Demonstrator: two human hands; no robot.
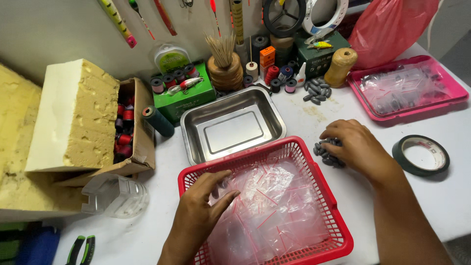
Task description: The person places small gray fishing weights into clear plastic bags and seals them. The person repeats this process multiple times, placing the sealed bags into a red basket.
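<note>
A red plastic basket point(338, 230) is seen at the near edge of the white table point(441, 191), filled with small clear zip bags point(274, 206) edged with red strips. The left hand point(201, 211) is laid flat on those bags at the basket's left side, its fingers point(218, 179) spread and only slightly bent — nothing is pinched or lifted between them, though the bags are touched by the fingertips and palm.

Just beside the basket's right rim, a small heap of dark oval sinkers point(326, 152) is covered by the right hand point(355, 147). The fingers point(336, 132) are curled down over the heap, with the weights showing at and under the fingertips; whether any are actually gripped cannot be told, since the fingertips are hidden behind the knuckles.

An empty steel tray point(233, 130) is placed directly behind the basket, touching or nearly touching its far rim. A second scatter of the same dark sinkers point(316, 91) lies farther back — well apart from the hands. A roll of dark tape point(421, 155) lies to the right of the right hand, and a pink tray point(456, 93) holding clear bags stands at the far right.
</note>
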